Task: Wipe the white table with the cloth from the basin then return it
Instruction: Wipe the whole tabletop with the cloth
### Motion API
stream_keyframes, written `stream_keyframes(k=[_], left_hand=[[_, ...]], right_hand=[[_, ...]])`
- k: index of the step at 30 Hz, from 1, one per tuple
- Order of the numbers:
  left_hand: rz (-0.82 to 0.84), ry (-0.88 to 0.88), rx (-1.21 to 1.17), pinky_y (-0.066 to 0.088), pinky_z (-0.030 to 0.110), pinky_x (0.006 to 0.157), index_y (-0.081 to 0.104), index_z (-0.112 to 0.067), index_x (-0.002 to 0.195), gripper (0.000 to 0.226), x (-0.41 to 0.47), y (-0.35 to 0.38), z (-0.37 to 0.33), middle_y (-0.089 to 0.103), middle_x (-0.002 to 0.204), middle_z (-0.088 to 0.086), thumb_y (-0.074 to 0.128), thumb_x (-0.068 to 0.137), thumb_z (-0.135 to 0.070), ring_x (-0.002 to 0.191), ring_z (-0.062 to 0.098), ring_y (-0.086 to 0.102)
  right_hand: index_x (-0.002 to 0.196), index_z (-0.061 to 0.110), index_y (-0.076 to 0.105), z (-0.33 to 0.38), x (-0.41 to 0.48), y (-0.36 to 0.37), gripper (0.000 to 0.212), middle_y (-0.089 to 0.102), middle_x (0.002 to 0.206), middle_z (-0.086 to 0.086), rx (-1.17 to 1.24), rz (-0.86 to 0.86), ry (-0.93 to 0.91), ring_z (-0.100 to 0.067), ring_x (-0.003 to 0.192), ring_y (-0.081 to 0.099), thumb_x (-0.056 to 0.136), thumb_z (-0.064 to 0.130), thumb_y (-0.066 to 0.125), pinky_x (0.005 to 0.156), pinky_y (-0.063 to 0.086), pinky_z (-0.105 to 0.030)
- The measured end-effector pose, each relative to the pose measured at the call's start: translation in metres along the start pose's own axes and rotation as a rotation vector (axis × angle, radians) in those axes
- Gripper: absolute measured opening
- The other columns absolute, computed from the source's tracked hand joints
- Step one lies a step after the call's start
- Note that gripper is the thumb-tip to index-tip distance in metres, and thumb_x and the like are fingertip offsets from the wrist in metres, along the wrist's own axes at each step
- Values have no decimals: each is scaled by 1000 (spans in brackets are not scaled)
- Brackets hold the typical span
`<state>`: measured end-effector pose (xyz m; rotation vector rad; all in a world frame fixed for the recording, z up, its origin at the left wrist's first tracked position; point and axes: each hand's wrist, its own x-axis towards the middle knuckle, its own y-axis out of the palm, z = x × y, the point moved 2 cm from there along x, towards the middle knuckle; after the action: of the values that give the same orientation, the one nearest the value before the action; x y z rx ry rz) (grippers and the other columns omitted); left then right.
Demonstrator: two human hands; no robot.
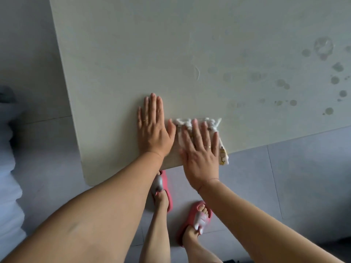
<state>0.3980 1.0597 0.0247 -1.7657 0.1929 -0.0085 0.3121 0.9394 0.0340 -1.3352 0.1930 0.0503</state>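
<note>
The white table (133,54) fills the upper part of the head view, its near edge running from lower left to right. A white cloth (212,124) with fringed ends and a yellow-patterned corner lies flat near that edge, one corner hanging over it. My right hand (201,154) presses flat on the cloth with straight, spread fingers. My left hand (153,128) rests flat on the bare tabletop just left of the cloth, fingers straight. The basin is out of view.
Several dark wet spots and a ring mark (322,46) dot the table at the right. Below the edge is grey tiled floor (294,177) with my feet in red slippers (197,219). Something pale and blurred (9,177) stands at the far left.
</note>
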Motion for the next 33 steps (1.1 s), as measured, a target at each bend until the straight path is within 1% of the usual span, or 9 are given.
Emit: stream_keyframes(k=[3, 5, 9, 13, 18, 21, 27, 29, 33], left_hand=[[-4, 0, 2, 19, 47, 117, 27, -4, 147, 68, 1, -3, -1, 24, 156, 14, 33, 85, -31, 144, 30, 22], [-6, -3, -4, 19, 47, 117, 28, -4, 147, 67, 1, -4, 0, 25, 155, 13, 33, 86, -30, 144, 30, 22], [-8, -9, -3, 21, 46, 116, 29, -4, 147, 66, 3, -4, -2, 26, 155, 13, 33, 87, -31, 143, 29, 24], [-21, -9, -2, 21, 46, 115, 31, -3, 146, 66, 2, -1, -1, 27, 154, 13, 34, 86, -31, 143, 30, 25], [-10, -13, -2, 18, 46, 116, 29, -4, 147, 71, 3, -2, -2, 26, 155, 12, 35, 81, -30, 144, 29, 23], [-13, -10, 0, 20, 46, 116, 31, -4, 146, 68, 3, -2, -1, 27, 155, 13, 34, 83, -29, 143, 30, 24], [6, -22, -3, 22, 47, 115, 32, -2, 145, 68, 4, -4, -1, 28, 154, 14, 37, 82, -27, 143, 31, 25], [18, -22, -8, 22, 47, 114, 33, -2, 145, 69, 5, -5, -2, 29, 153, 15, 38, 80, -27, 142, 32, 27], [36, -20, 2, 24, 48, 114, 33, -1, 144, 72, 5, -4, -1, 29, 153, 16, 39, 77, -26, 142, 31, 27]], right_hand=[[147, 26, 28, -15, 3, -4, 54, 20, 157, -1, -46, 37, -305, -26, 145, 13, 96, 40, 35, 117, 5, -48], [148, 27, 25, -52, 15, -13, 55, 18, 157, 1, -93, 33, -306, -23, 146, 13, 96, 44, 30, 117, 7, -48], [150, 28, 12, -124, 36, -34, 59, 10, 159, 1, -80, 39, 90, -17, 146, 1, 94, 48, 18, 118, -1, -47], [150, 28, 18, -86, 41, -27, 61, 6, 160, -1, 10, -3, 335, -23, 147, -3, 91, 44, 16, 116, -9, -46], [146, 29, 31, -22, 23, -12, 51, 21, 157, 2, -16, 82, -284, -25, 145, 14, 97, 41, 30, 117, 3, -49], [149, 32, 22, -62, 49, -21, 52, 19, 157, 3, -120, 100, -414, -20, 146, 13, 98, 43, 25, 117, 4, -45], [150, 28, 15, -89, 98, -34, 59, 4, 160, 1, 58, -35, 399, -21, 147, -5, 94, 46, 17, 116, -11, -43], [150, 27, 19, -45, 91, -27, 58, 7, 160, -1, 79, -26, 299, -23, 146, -5, 95, 43, 22, 116, -9, -45], [147, 29, 29, -9, 69, -18, 52, 15, 157, 3, -10, 87, -260, -24, 146, 8, 96, 43, 29, 117, 1, -47]])
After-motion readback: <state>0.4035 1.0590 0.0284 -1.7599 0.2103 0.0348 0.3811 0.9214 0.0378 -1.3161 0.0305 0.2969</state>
